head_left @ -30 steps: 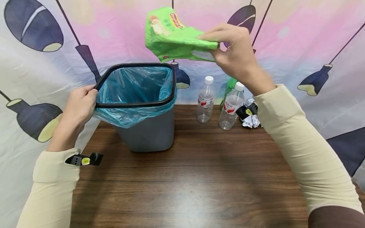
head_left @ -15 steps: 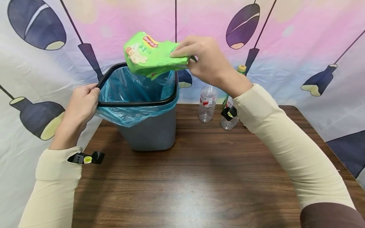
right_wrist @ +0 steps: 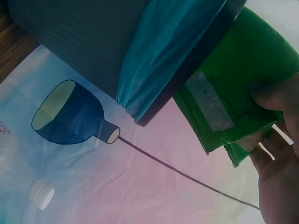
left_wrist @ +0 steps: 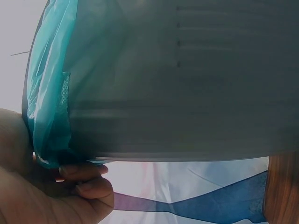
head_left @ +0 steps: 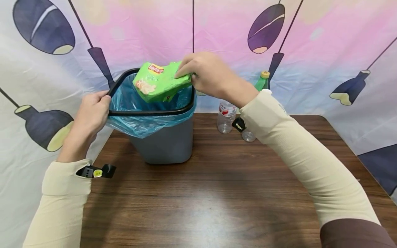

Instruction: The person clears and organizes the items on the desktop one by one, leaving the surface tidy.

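A grey trash bin (head_left: 164, 144) with a black rim and a blue plastic liner (head_left: 136, 125) stands at the table's back left. My left hand (head_left: 93, 112) grips the rim's left side, fingers curled under the liner's fold in the left wrist view. With thumb and fingers my right hand (head_left: 209, 75) pinches a green chip bag (head_left: 161, 81) by its right end. The bag is tilted over the bin's mouth, its lower left part overlapping the opening. In the right wrist view, the bag (right_wrist: 247, 70) shows a pale label on its back.
Right of the bin stands a clear plastic bottle (head_left: 225, 117), its top hidden behind my right wrist. Another clear bottle (head_left: 248, 135) is mostly covered by the sleeve. Behind it rises a green bottle (head_left: 262, 82) with a yellow cap. A patterned cloth (head_left: 223, 27) hangs behind the table (head_left: 192, 193).
My right hand has carried the chip bag left and down, from above and right of the bin to over its mouth. The left hand keeps its grip on the rim.
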Demonstrator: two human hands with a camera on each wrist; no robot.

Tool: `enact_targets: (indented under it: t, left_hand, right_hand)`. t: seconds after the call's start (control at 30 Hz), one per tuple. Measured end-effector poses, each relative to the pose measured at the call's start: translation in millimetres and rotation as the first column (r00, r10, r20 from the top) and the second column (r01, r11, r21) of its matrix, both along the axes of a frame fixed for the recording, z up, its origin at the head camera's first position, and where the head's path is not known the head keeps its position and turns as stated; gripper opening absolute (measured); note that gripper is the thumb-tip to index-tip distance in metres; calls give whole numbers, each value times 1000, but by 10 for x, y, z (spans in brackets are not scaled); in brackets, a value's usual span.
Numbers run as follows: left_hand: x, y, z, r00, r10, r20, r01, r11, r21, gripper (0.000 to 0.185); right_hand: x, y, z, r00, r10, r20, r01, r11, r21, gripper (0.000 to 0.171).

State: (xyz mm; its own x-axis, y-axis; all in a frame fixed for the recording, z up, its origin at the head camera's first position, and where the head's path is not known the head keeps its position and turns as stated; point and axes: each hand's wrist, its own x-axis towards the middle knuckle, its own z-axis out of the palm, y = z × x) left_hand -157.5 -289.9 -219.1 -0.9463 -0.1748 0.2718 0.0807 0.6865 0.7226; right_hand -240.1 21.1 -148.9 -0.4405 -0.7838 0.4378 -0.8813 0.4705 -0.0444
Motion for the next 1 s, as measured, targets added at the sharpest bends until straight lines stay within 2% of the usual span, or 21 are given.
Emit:
enact_targets:
  t: [0.27,0.63,1.0]
  left_hand:
    - [7,-1,-7,1000,-9,1,8,1000,8,56]
    - [12,-7,1,1000,-7,-1,7,1000,7,55]
    - [27,1,9,1000,-12,1,12,1000,4,56]
  right_hand:
    - [-26,-106,-10,999,10,36,-12,997,75,52]
    - [-57,-209,-42,997,81,17,-82,991,103,51]
    - [-58,-275,-61,991,119,69,-125,987,97,49]
